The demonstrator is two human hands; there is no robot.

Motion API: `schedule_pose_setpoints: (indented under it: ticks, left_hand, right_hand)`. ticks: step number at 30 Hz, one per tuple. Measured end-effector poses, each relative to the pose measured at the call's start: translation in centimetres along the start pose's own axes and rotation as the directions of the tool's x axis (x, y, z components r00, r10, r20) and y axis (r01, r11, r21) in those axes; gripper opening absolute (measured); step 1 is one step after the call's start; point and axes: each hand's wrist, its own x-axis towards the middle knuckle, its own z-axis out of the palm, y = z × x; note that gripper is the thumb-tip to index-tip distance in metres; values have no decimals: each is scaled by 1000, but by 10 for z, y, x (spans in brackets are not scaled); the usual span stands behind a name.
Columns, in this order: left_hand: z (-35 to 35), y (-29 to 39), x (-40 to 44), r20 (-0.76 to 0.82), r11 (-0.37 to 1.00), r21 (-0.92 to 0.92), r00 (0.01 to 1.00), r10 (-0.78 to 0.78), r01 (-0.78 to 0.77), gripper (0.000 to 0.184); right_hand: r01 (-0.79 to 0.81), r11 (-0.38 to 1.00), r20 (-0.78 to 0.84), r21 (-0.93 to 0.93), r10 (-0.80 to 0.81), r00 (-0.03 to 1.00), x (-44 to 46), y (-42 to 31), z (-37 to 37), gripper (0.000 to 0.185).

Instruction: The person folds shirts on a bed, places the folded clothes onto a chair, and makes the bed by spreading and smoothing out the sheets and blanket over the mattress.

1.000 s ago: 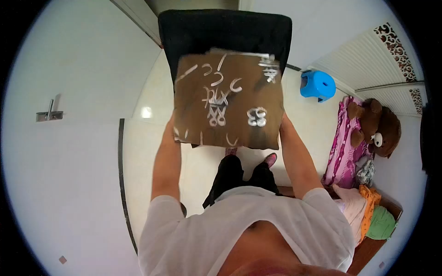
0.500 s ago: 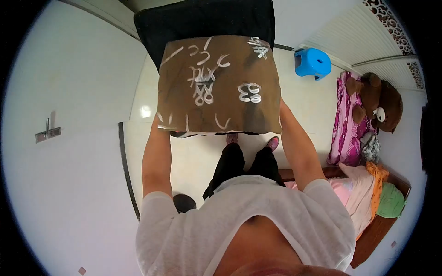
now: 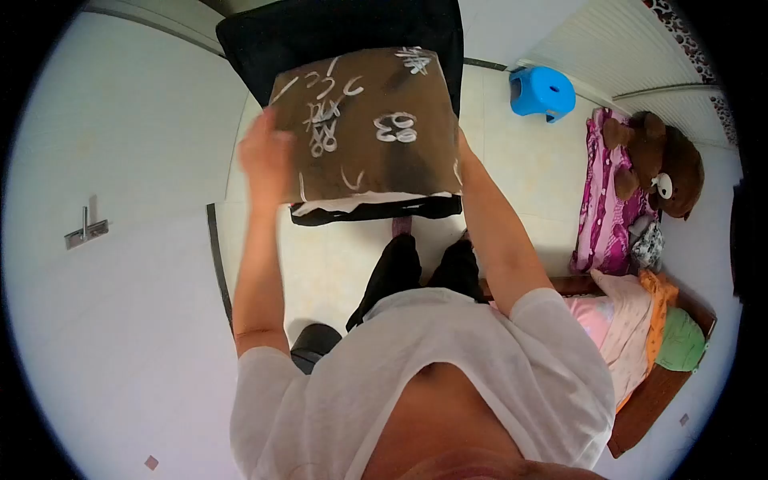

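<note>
A brown square slab with white hand-drawn marks and figures (image 3: pixel 364 132) lies in front of me, tilted, with a pale layer showing under its near edge. Behind and below it is a black padded piece (image 3: pixel 336 32), which looks like part of a chair. My left hand (image 3: pixel 268 156) is at the slab's left edge, smeared by motion, so its fingers cannot be made out. At the right edge my right forearm (image 3: pixel 500 216) reaches up; the right hand's fingers are hidden behind the slab.
A blue plastic stool (image 3: pixel 542 92) stands on the pale floor at the right. Beyond it a brown teddy bear (image 3: pixel 676 172) lies by pink patterned bedding (image 3: pixel 600 200). Folded cloths (image 3: pixel 624 312) rest on wood at my right. A dark round object (image 3: pixel 314 346) is near my left elbow.
The slab and black piece have shifted up and left in view. My left hand has come into sight from behind the slab's left edge, moving upward. More black shows under the near edge.
</note>
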Motion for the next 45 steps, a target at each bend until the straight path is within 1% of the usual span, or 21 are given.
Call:
schedule_pose_setpoints:
  ticks: [1,3,9,12,14,19,21,23,25,28,29,30,32,34,35,36,37,41,43,44,45]
  left_hand:
    - [14,34,-13,146,963,193,976,162,-188,50]
    - [55,85,-48,222,872,198,887,406,-448,52]
    - [98,69,-54,208,873,175,883,420,-456,52]
    - [109,44,-36,221,849,224,874,433,-478,52]
    - [109,38,-37,217,836,262,874,435,-482,52]
    - [104,42,-32,280,832,238,855,436,-502,53]
    - [104,45,-33,272,836,244,862,428,-492,54]
    - [102,49,-36,263,825,259,859,439,-502,54]
    - [102,51,-37,246,819,280,862,443,-501,53]
    - [99,56,-38,249,807,306,860,445,-506,52]
    - [99,56,-37,250,815,300,865,435,-497,52]
    - [98,57,-37,261,801,322,861,436,-504,50]
    - [96,57,-35,283,804,316,859,427,-504,50]
    - [85,70,-33,313,799,361,870,381,-480,47]
    - [82,74,-30,311,797,365,870,383,-481,47]
    - [80,75,-24,254,884,199,894,370,-423,45]
    - [78,78,-21,201,934,23,917,346,-357,44]
    - [73,105,-23,108,966,43,963,247,-253,41]
    - [72,126,-29,36,978,68,980,197,-199,41]
    - [74,134,-32,19,983,56,984,176,-176,41]
    - [77,141,-39,27,982,53,983,182,-183,41]
  right_hand:
    - [-11,998,2,-57,11,1000,9,6,-9,42]
    - [-18,984,12,-179,20,1000,45,28,-33,43]
    - [89,993,96,-83,-81,992,65,54,-33,52]
    - [-55,945,-139,-324,10,990,104,66,-34,55]
    - [-194,735,-334,-650,-47,941,71,39,6,56]
    - [-48,476,-188,-878,-250,950,38,17,20,49]
    - [-47,672,-261,-739,-222,939,8,11,18,43]
    - [275,504,47,-819,-419,907,-24,16,-18,44]
    - [72,827,-51,-558,-120,991,-73,11,-62,46]
    - [-176,939,-293,-296,86,952,-153,30,-163,43]
    - [-96,925,-296,-368,-19,955,-190,38,-193,42]
    - [-111,973,-456,-205,6,890,-209,70,-249,39]
    - [-209,950,-640,-231,13,769,-283,107,-330,32]
    - [-382,484,-598,-787,-446,666,-345,214,-465,32]
    - [-309,951,-833,-16,158,530,-397,139,-379,38]
    - [-236,949,-905,209,279,320,-422,208,-434,37]
    - [-285,927,-873,244,338,352,-451,213,-438,35]
    - [-306,896,-867,321,408,284,-512,226,-431,31]
    - [-106,927,-745,358,353,565,-522,316,-516,35]
    - [-193,939,-780,286,345,523,-517,292,-501,38]
    - [-104,971,-729,217,232,644,-510,299,-508,39]
